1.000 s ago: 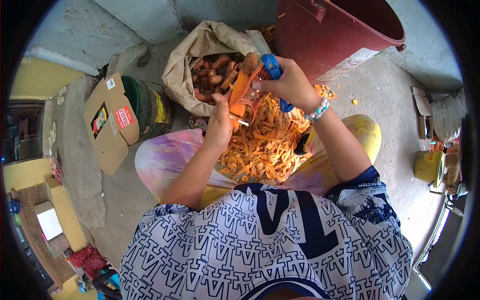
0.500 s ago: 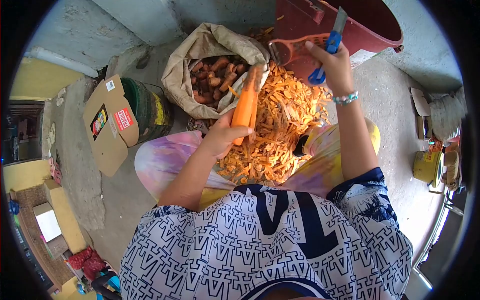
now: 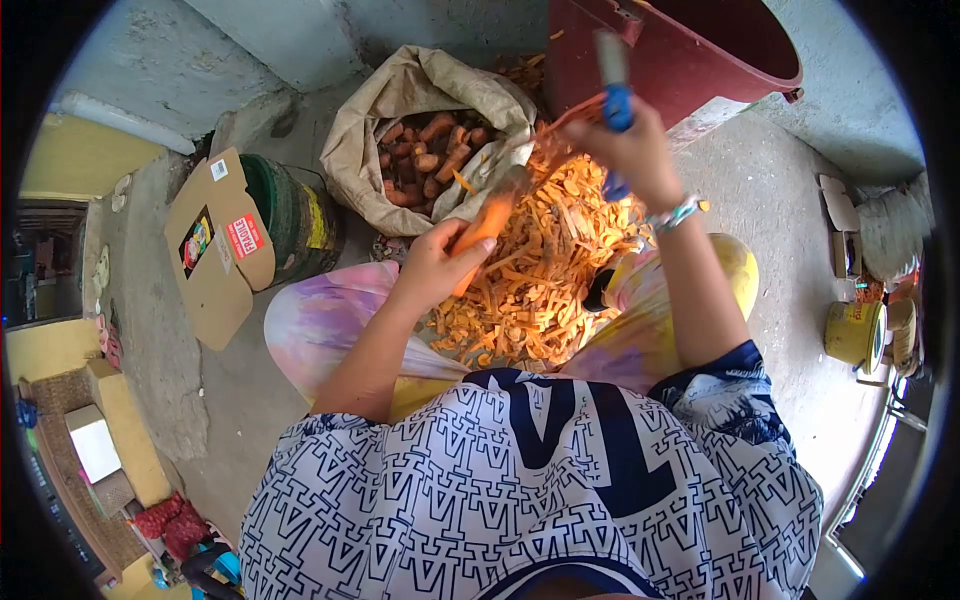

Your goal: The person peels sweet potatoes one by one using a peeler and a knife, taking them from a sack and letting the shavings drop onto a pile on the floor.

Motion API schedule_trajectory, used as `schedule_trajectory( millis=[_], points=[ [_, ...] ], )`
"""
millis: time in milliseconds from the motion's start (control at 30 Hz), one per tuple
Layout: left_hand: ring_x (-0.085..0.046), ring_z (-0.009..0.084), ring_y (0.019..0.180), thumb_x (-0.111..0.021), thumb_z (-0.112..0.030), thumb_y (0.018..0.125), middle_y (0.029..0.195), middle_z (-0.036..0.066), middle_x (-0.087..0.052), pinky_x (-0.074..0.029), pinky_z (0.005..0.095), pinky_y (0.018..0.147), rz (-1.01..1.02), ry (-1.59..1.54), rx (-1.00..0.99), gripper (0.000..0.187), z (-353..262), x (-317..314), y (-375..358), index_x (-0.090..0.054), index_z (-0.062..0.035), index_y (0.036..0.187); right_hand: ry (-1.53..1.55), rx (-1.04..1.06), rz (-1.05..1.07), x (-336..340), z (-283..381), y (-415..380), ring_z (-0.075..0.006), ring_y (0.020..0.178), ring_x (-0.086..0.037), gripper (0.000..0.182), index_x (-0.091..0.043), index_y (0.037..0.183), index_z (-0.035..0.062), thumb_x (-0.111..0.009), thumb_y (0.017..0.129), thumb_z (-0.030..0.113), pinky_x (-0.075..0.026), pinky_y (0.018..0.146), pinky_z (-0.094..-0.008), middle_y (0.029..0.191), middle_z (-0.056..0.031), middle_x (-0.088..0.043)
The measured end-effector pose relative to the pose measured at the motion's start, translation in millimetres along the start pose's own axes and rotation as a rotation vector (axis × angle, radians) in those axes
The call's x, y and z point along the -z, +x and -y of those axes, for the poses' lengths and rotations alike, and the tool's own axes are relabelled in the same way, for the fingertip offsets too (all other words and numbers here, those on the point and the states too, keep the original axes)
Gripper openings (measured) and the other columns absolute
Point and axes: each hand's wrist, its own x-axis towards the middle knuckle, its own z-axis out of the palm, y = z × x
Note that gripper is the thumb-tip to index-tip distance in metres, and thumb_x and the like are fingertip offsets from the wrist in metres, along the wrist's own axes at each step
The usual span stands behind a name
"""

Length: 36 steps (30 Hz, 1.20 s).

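Your left grip (image 3: 440,266) wraps a carrot (image 3: 484,229) just above the frame's centre — blur hides whether the peeler (image 3: 584,110) touches its tip. Your right grip (image 3: 640,155) clasps that peeler and a blue cutter (image 3: 617,107), upper right of centre — peelings (image 3: 540,300) lie beneath.
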Motion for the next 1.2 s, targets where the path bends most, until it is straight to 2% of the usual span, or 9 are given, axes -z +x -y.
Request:
schedule_trajectory(
  millis=[100,233,367,467,567,767,900,1100,1200],
  points=[
    [-0.055,0.0104,0.066,-0.066,-0.01,0.078,0.085,0.005,-0.055,-0.045,0.0234,0.054,0.021,-0.126,-0.096,0.036,2,-6,2,-0.046,-0.0008,0.106,-0.111,0.274,0.161,-35,-4,-20,-0.0074,0.053,-0.051,0.029,-0.057,0.088,0.0016,-0.075,0.07,0.015,-0.044,0.049,-0.0232,0.065,-0.0001,-0.056],
    [-0.056,0.0122,0.073,-0.066,-0.005,0.075,0.09,0.007,-0.054,-0.047,0.025,0.059,0.022,-0.108,0.005,0.038,-10,-5,-7,-0.045,-0.0021,0.106,-0.106,-0.156,0.063,0,-21,12,-0.0092,0.055,-0.052,0.032,-0.059,0.087,0.0003,-0.077,0.067,0.017,-0.043,0.05,-0.0249,0.066,-0.0029,-0.059],
    [-0.055,0.0138,0.084,-0.065,-0.001,0.072,0.092,0.007,-0.053,-0.047,0.0275,0.069,-0.068,0.18,-0.188,0.05,-1,2,-6,-0.041,-0.0016,0.117,-0.07,-0.043,-0.144,21,-38,39,-0.0068,0.053,-0.052,0.03,-0.058,0.086,0.0007,-0.076,0.068,0.016,-0.041,0.046,-0.0223,0.066,-0.0031,-0.06],
    [-0.054,0.0142,0.087,-0.063,0.001,0.072,0.091,0.006,-0.053,-0.046,0.0288,0.075,0.04,0.097,-0.091,0.059,3,5,0,-0.037,-0.0019,0.125,0.06,-0.069,0.103,-8,5,-2,-0.0064,0.052,-0.049,0.025,-0.056,0.082,0.0021,-0.074,0.07,0.013,-0.039,0.045,-0.0222,0.063,-0.0009,-0.057],
    [-0.057,0.0146,0.081,-0.061,-0.002,0.069,0.101,0.007,-0.054,-0.048,0.0268,0.068,0.076,-0.266,-0.085,0.057,-10,-6,-11,-0.042,-0.0041,0.123,-0.024,0.141,0.198,-39,7,-31,-0.004,0.049,-0.047,0.023,-0.058,0.087,0.0034,-0.073,0.072,0.012,-0.037,0.043,-0.0201,0.063,0.0026,-0.056],
    [-0.056,0.0144,0.074,-0.056,0.001,0.072,0.092,0.008,-0.054,-0.049,0.0271,0.059,0.206,-0.475,-0.07,0.056,-16,-4,-13,-0.039,-0.0019,0.125,0.094,-0.051,0.344,-37,12,-38,-0.0061,0.051,-0.048,0.029,-0.057,0.088,0.0016,-0.075,0.07,0.016,-0.04,0.046,-0.0234,0.062,0.0008,-0.053],
    [-0.055,0.0146,0.07,-0.056,-0.003,0.071,0.089,0.009,-0.053,-0.047,0.0257,0.056,0.254,-0.6,-0.015,0.057,-14,0,-13,-0.038,0.0009,0.125,0.097,0.086,0.349,-42,-7,-35,-0.0066,0.051,-0.048,0.027,-0.057,0.083,0.0023,-0.075,0.069,0.016,-0.041,0.046,-0.024,0.062,0.0013,-0.053],
    [-0.054,0.0148,0.068,-0.055,-0.009,0.073,0.085,0.011,-0.052,-0.045,0.0242,0.054,0.347,-0.483,-0.018,0.056,-10,9,-12,-0.037,0.0045,0.124,-0.094,-0.008,-0.342,39,-68,53,-0.0062,0.053,-0.046,0.024,-0.056,0.073,0.0064,-0.077,0.068,0.017,-0.039,0.047,-0.0234,0.061,0.0028,-0.053],
    [-0.053,0.0138,0.065,-0.056,-0.011,0.075,0.081,0.009,-0.053,-0.044,0.024,0.054,0.206,-0.494,-0.007,0.053,-23,-1,-17,-0.038,0.0026,0.123,0.075,0.068,-0.286,51,-58,50,-0.0062,0.053,-0.049,0.025,-0.056,0.076,0.0052,-0.077,0.069,0.016,-0.041,0.046,-0.0236,0.061,0.002,-0.054]
  ],
)
